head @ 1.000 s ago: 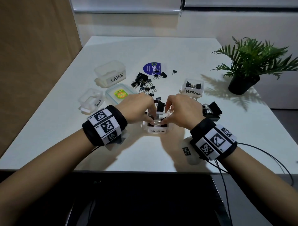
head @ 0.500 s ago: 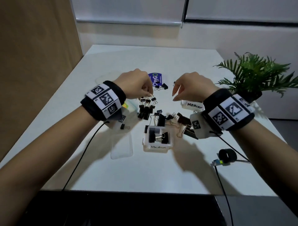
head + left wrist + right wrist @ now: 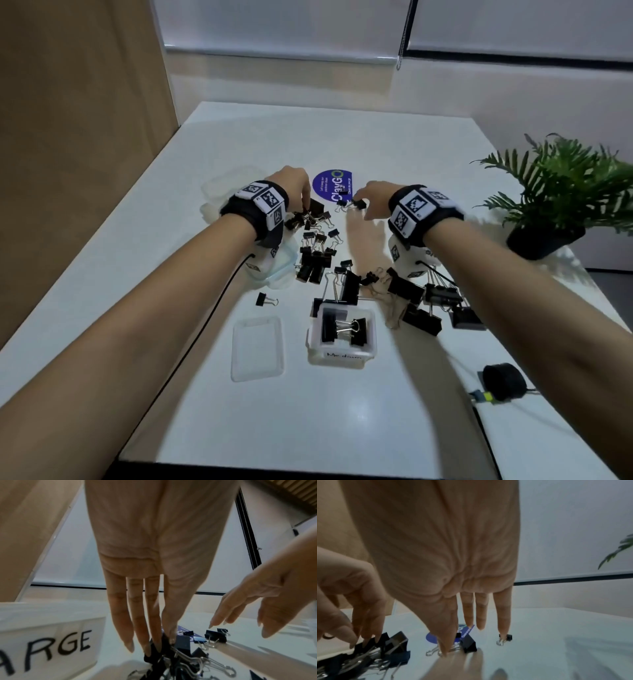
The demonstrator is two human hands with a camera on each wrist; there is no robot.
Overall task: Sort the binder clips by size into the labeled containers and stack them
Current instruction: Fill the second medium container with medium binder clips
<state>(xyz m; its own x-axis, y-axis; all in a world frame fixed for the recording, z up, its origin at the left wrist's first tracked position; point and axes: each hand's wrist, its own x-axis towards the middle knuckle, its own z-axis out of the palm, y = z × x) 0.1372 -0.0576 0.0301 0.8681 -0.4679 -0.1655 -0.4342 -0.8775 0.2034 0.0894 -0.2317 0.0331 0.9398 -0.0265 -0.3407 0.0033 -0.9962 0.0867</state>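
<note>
White desk (image 3: 394, 144) with a blue round sticker (image 3: 332, 186) near the far middle; all places told from that sticker.

Just left of the sticker: left hand (image 3: 294, 185), fingers (image 3: 137, 622) straight and pointing down, tips touching the top of a heap of black binder clips (image 3: 310, 219). Cannot tell if a clip is pinched.

Just right of the sticker: right hand (image 3: 375, 198), fingers (image 3: 469, 612) straight and loose, one tip down by a small clip pair (image 3: 351, 204) at the sticker's near edge. Nothing gripped.

Far left of the sticker: clear box marked LARGE (image 3: 51, 635).

Well toward the near side from the sticker: box marked Medium (image 3: 342, 356) with clips inside, a flat clear lid (image 3: 257, 347) just left of it, big loose clips (image 3: 421, 305) just right of it.

Far right of the sticker: green plant in a black pot (image 3: 565, 192).
</note>
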